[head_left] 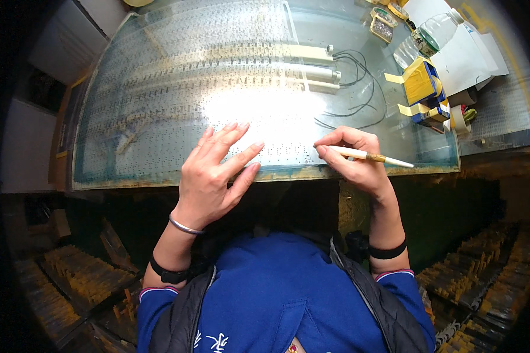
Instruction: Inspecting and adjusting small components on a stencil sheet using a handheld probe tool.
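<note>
A translucent sheet (280,154) with rows of small dark marks lies on a glass-topped table (374,138), glaring white at its middle. My left hand (213,170) rests on the sheet, fingers stretched and spread, holding nothing. Close to the table's front edge, my right hand (359,162) pinches a slim white pen-like tool (398,162) with a brass-coloured band. Its handle points to the right, and its working tip by my fingertips is too small to make out. Pale light tubes (309,54) with black cables (371,88) show through the glass.
Two blue tape dispensers (421,82) with yellow tape stand at the right, near a clear plastic bottle (433,38) and white papers (477,59). A small container (383,28) sits at the far right. Below the table, racks of yellowish pieces (85,270) flank me.
</note>
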A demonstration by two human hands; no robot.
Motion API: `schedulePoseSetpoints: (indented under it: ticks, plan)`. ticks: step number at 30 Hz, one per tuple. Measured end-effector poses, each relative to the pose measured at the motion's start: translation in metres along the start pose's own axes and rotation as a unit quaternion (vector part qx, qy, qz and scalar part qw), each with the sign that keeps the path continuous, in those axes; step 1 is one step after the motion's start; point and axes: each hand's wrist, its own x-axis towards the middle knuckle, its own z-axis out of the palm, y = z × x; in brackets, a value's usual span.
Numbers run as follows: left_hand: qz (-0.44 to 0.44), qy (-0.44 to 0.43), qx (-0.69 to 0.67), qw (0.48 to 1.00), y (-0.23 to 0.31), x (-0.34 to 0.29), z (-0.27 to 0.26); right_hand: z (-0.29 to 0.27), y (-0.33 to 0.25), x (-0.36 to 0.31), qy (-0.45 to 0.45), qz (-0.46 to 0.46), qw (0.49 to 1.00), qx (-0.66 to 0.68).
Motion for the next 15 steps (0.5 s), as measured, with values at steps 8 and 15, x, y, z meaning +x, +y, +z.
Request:
schedulePoseSetpoints:
  ticks: [8,15]
  plan:
    - [-0.004,0.005,-0.004,1.0,0.001,0.0003,-0.001,0.0027,-0.0049,0.001,0.021,0.022,0.999,-0.009]
    - [0.001,0.016,0.004,1.0,0.0012,0.0004,-0.0001,0.0014,-0.0024,0.001,0.009,-0.019,1.0,-0.02]
